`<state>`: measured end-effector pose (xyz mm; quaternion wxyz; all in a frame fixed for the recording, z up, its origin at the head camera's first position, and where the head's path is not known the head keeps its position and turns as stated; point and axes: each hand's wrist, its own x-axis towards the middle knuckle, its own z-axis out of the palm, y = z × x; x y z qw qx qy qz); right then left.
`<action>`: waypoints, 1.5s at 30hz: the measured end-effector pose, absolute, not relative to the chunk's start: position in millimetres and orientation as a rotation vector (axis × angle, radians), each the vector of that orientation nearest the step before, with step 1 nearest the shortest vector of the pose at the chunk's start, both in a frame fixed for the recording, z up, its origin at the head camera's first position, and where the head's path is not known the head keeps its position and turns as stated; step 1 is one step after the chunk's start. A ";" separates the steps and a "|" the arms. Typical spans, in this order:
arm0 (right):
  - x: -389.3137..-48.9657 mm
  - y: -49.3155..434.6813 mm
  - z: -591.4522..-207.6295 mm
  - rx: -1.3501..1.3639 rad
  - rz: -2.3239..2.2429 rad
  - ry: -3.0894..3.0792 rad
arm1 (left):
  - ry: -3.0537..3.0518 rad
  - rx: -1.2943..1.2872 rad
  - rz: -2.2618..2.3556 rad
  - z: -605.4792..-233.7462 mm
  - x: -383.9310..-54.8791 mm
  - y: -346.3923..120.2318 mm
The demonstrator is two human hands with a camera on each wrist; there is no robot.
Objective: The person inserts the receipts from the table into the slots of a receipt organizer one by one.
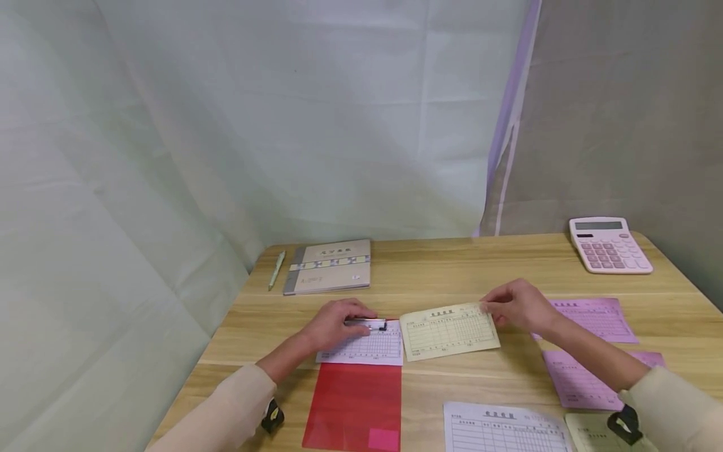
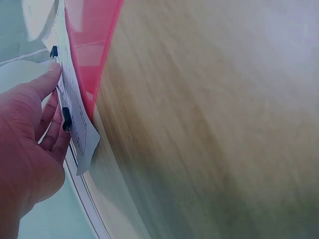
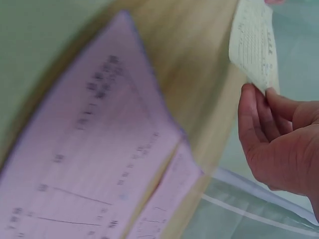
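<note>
In the head view, a red clipboard (image 1: 353,402) lies on the table with a white receipt form (image 1: 367,353) under its metal clip (image 1: 369,324). My left hand (image 1: 334,323) pinches that clip; the left wrist view shows thumb and fingers around the clip (image 2: 61,94). Just right of the board, a pale yellow receipt form (image 1: 449,333) is tilted, its left edge close to the white form. Its upper right corner is pinched between the thumb and fingers of my right hand (image 1: 521,307). The right wrist view shows the same yellow form (image 3: 253,42) hanging from those fingertips.
Two pink forms (image 1: 593,319) lie at the right. Nearer me are another white form (image 1: 503,430) and a partly covered yellow form (image 1: 593,433). A pink calculator (image 1: 610,246) stands back right; a notebook (image 1: 330,267) and a pen (image 1: 277,270) lie back left.
</note>
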<state>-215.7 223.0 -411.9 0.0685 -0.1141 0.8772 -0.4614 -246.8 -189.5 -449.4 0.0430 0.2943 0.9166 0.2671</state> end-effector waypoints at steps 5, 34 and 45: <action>-220.5 216.4 -399.0 -0.388 -1.446 2.570 | 2.818 0.915 0.805 -450.7 -247.7 -189.0; -211.1 113.9 -435.5 -0.234 -1.543 2.470 | 2.802 0.880 0.811 -449.6 -250.7 -189.6; -205.4 94.1 -431.4 -0.098 -1.570 2.428 | 2.799 0.852 0.793 -448.6 -250.3 -189.3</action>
